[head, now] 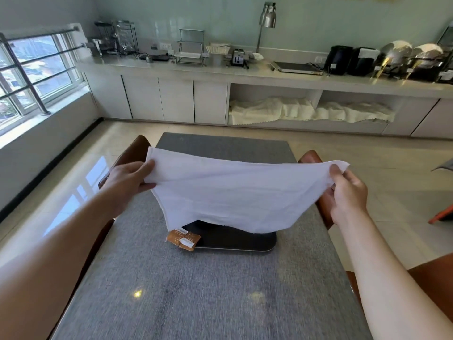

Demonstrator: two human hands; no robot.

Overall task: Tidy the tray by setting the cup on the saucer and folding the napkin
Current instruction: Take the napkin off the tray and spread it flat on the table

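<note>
Napkin held spread above the tray.
You pinched the white napkin (pixel 235 192) at its two upper corners, left hand (pixel 127 181) and right hand (pixel 345 190) well apart; the cloth hung over the dark tray (pixel 245 244) on the grey table (pixel 196 290), hiding most of it.

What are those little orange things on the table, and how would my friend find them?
Start at the long grey table and look at the dark tray in its middle, under the white napkin held up by both hands. At the tray's left front corner lie small orange packets with white labels, the only orange things on the table.
</note>
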